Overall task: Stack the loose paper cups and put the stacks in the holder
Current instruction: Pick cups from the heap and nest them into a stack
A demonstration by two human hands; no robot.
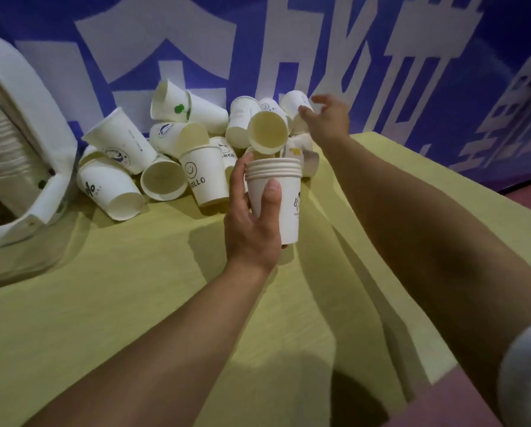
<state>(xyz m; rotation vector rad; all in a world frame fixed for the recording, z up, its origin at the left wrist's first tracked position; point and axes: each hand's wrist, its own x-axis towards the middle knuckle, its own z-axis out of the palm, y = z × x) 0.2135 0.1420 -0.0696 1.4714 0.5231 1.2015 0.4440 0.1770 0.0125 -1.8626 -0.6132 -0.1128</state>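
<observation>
Both forearms reach out from the bottom edge over the yellow-green tabletop (104, 303), with a grey sleeve (526, 371) at the right elbow. Held upright above the tabletop, near its middle, is a stack of cups (278, 192) with several rims nested at the top and dark print on its right side. Its holder is the left hand (251, 223): the grip is wrapped round the stack, thumb laid across the front, fingers behind it.

Farther back, the right hand (327, 118) is stretched toward the far right of the loose cups (165, 155). Its grip is fairly wide, fingers spread and slightly bent, the fingertips at a white cup (295, 101) at the back of the heap; whether they touch it I cannot tell.

These loose cups lie in a jumble against the blue wall (288, 41) with large white lettering, some on their sides with mouths facing the camera, one upright with a smiley face (207, 177). At the left edge stands the white holder (42, 124), already showing rows of stacked rims inside.
</observation>
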